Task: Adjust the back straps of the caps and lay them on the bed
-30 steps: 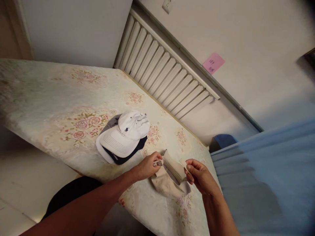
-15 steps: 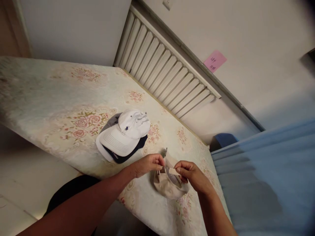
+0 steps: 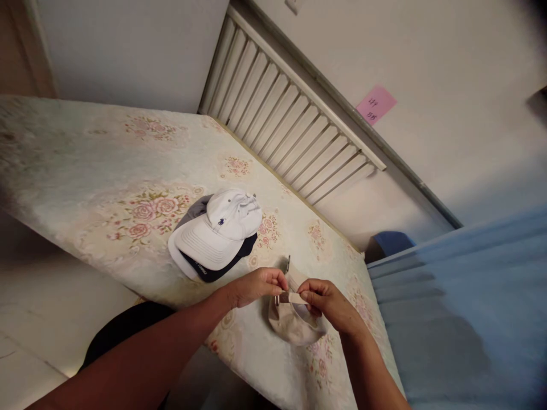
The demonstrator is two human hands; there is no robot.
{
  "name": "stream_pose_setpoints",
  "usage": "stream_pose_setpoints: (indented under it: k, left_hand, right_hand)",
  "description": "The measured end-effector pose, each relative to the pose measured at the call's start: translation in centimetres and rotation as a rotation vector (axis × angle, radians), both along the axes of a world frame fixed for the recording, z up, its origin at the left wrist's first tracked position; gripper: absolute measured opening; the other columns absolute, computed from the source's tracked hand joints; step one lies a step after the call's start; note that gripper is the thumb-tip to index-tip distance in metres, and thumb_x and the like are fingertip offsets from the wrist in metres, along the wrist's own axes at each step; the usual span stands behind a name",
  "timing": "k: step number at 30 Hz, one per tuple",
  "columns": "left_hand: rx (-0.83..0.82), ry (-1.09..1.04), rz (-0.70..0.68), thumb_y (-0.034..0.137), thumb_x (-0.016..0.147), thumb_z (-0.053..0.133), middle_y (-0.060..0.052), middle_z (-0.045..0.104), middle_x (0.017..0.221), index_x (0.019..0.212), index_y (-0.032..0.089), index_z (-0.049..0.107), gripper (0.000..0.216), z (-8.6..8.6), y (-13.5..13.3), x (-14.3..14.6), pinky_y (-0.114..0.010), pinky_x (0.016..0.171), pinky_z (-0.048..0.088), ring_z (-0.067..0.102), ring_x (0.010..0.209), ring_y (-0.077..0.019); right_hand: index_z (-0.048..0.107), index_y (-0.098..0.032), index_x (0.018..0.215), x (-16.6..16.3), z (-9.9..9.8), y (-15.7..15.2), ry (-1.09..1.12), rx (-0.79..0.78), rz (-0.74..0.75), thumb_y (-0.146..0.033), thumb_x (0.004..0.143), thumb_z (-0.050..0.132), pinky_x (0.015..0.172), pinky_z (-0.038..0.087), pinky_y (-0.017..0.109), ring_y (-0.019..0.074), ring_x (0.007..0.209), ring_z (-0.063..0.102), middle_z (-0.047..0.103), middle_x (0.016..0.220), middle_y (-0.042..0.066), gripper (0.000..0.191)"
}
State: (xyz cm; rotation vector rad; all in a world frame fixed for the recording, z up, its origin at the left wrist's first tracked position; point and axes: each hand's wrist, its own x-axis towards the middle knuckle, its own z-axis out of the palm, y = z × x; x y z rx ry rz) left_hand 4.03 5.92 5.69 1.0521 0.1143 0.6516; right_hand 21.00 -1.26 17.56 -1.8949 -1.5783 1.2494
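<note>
Strap [image 3: 298, 298] shifted to buckle [image 3: 277, 299], crosswise, tip leftward, right grip [image 3: 328, 302] pinching it, left grip [image 3: 258, 286] pinching cap [image 3: 294, 326]

Left hand [image 3: 258, 287] beside right hand [image 3: 329, 300] — both pinching.

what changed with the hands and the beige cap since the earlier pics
The right hand moved left toward the left hand, bringing the pale strap end of the beige cap up to the metal buckle by the left hand. No letting go shows; the right hand still pinches the strap end. The stacked caps stayed put on the floral cover.
</note>
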Motion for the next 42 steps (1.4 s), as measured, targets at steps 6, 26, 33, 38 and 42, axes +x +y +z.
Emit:
stream_pose_setpoints:
  k: [6,26,33,38,42]
  left_hand:
    - [-0.024,-0.025,-0.041,0.017,0.07,0.065,0.0,0.062,0.077,0.085,0.012,0.061,0.017,-0.12,0.07,0.05,-0.023,0.071,0.039,0.056,0.071,-0.0092]
    - [-0.037,-0.008,-0.08,0.011,0.063,0.065,0.001,0.061,0.077,0.084,0.013,0.062,0.021,-0.56,0.26,0.19,-0.022,0.068,0.039,0.055,0.07,-0.0087]
    - [-0.028,0.002,-0.079,0.015,0.064,0.068,0.0,0.061,0.077,0.085,0.013,0.062,0.022,-0.76,0.26,0.26,-0.023,0.068,0.04,0.055,0.071,-0.0096]
    - [-0.026,-0.008,-0.097,0.016,0.065,0.068,0.001,0.062,0.078,0.085,0.013,0.062,0.021,-0.68,0.26,0.25,-0.022,0.069,0.04,0.056,0.071,-0.0091]
    - [-0.03,-0.006,-0.102,0.014,0.065,0.068,0.001,0.061,0.078,0.085,0.013,0.062,0.021,-0.62,0.24,0.24,-0.022,0.069,0.039,0.055,0.07,-0.0086]
  right_hand:
    - [0.062,-0.017,0.07,-0.04,0.22,-0.04,-0.023,-0.007,0.006,-0.039,0.074,0.061,0.043,0.029,0.021,0.0072,0.043,0.037,0.046,0.048,-0.005,0.022]
    - [0.063,-0.017,0.071,0.35,-0.14,-0.05,-0.001,-0.023,0.02,-0.037,0.075,0.061,0.043,0.029,0.021,0.0073,0.043,0.036,0.045,0.048,-0.006,0.02]
    - [0.063,-0.017,0.072,0.48,-0.21,0.0,0.025,-0.042,0.026,-0.042,0.074,0.063,0.043,0.03,0.02,0.0073,0.042,0.037,0.045,0.047,-0.006,0.024]
    - [0.063,-0.018,0.072,0.65,-0.44,0.02,0.023,-0.048,0.036,-0.041,0.075,0.063,0.042,0.032,0.02,0.0072,0.042,0.038,0.046,0.047,-0.006,0.024]
    - [0.063,-0.018,0.072,0.67,-0.46,0.09,0.008,-0.045,0.049,-0.041,0.076,0.062,0.042,0.032,0.02,0.007,0.042,0.037,0.045,0.047,-0.006,0.023]
